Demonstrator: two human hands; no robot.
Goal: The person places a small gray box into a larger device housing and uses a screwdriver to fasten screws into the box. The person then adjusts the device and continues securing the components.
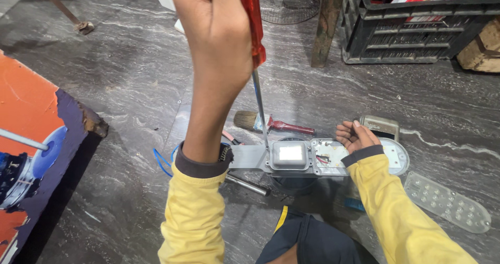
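My left hand (216, 40) is raised close to the camera, shut around a red-handled screwdriver (251, 19). Its long steel shaft runs down, and the tip meets the edge of the square grey cover on a grey lamp housing (250, 157) lying on the floor. My right hand (355, 136) rests on the open right part of that housing, palm up and fingers loosely curled, holding nothing. Red and white wires show inside the housing just left of that hand. Both arms wear yellow sleeves.
A red-handled brush (271, 123) lies behind the housing, beside a small grey box (380, 124). A clear lens panel (448, 201) lies at the right, with blue wire (161, 160) and a metal rod (247, 185) at the left. Black crate (411, 29), wooden post (328, 24), orange board (31, 113).
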